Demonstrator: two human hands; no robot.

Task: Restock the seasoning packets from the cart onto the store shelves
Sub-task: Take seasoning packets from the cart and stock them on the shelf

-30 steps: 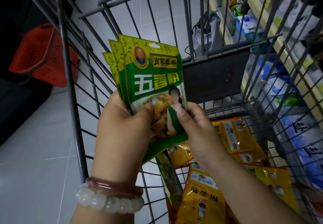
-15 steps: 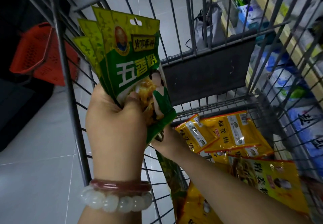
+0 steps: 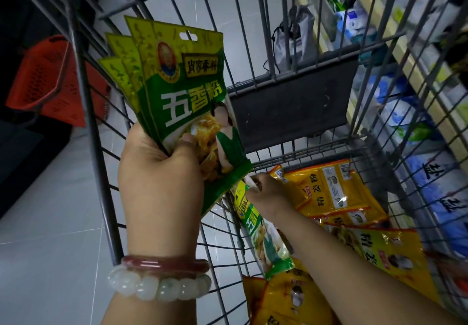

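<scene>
Three green packets [image 3: 174, 83] sit fanned in my left hand [image 3: 162, 172], thumb clamped across their lower edge, held up over the cart [image 3: 86, 101]. My right hand [image 3: 266, 193] is down in the cart, fingers curled on the top end of another green packet [image 3: 263, 233] propped along the side wire, yellow packets [image 3: 334, 193] beside it. I judge these as light, thin, floppy foil pouches, slick on the face, so they slide in a stack. Best hold: pinch a sealed end, not the soft filled middle. Shelves [image 3: 374, 20] stand right of the cart.
</scene>
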